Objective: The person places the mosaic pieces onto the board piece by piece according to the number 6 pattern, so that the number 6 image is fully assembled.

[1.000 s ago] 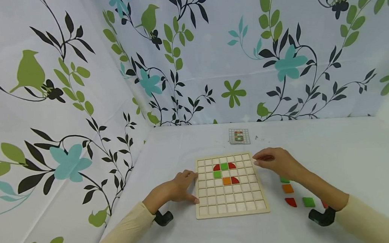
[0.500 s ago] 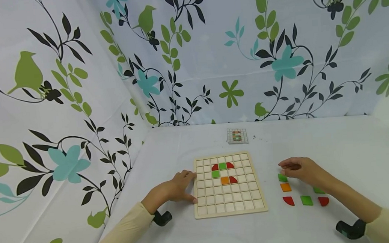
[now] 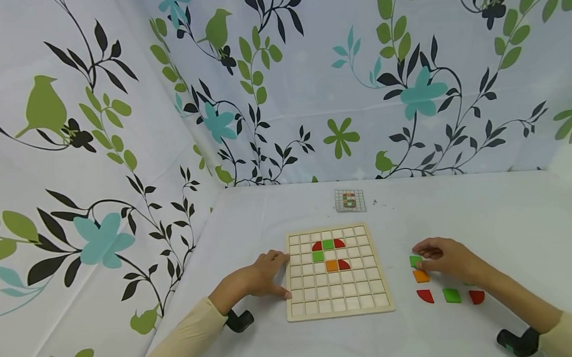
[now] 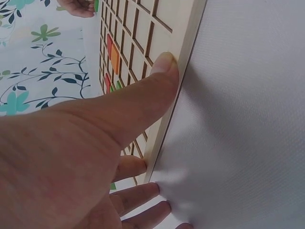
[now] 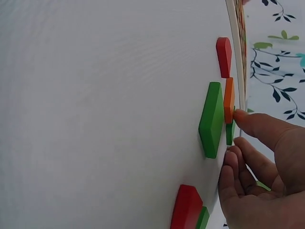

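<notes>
My left hand rests at the left edge of the wooden grid board, fingers fairly straight. In the left wrist view its thumb presses on the board's rim. Red, green and orange tiles lie in several cells of the board. To the right of the board, my right hand pinches a green square tile at the table surface. In the right wrist view, that green tile shows between thumb and fingertips, partly behind an orange tile.
Near the right hand lie an orange square tile, a red quarter-round tile, another green square tile and a second red tile. A small pattern card lies behind the board. A printed curtain stands behind the table.
My right hand has moved from the board's right edge rightward and down to the loose tiles, and its thumb and fingers have come round the green tile. My left hand has stayed in place.
</notes>
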Demonstrator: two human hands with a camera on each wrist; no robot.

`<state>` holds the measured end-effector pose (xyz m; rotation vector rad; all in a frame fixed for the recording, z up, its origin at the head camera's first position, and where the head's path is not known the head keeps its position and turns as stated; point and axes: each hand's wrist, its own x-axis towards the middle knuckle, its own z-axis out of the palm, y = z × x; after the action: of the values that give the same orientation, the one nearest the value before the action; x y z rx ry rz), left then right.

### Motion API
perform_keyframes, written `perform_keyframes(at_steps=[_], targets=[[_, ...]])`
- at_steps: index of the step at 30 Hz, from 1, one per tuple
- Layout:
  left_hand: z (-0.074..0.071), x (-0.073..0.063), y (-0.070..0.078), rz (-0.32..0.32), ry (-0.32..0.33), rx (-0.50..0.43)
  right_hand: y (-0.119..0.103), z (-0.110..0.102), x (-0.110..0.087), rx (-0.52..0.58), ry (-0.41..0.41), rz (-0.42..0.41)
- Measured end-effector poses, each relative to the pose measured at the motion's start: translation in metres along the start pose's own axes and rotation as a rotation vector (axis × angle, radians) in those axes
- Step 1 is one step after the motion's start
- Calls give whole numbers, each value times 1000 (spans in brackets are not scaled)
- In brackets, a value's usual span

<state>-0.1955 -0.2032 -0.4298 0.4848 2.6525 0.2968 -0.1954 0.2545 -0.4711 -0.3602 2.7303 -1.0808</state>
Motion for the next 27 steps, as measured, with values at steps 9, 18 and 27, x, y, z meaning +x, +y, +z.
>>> perform_keyframes(at_steps=[9,18,27], targets=[[-2,-2,1,3,0,-5,0,5,-1,-29,35,-27],[-4,-6,4,14,-6,-24,2,9,-1,-72,45,-14],[-4,-5,3,7,-9,-12,1,10,-1,-146,70,-102]])
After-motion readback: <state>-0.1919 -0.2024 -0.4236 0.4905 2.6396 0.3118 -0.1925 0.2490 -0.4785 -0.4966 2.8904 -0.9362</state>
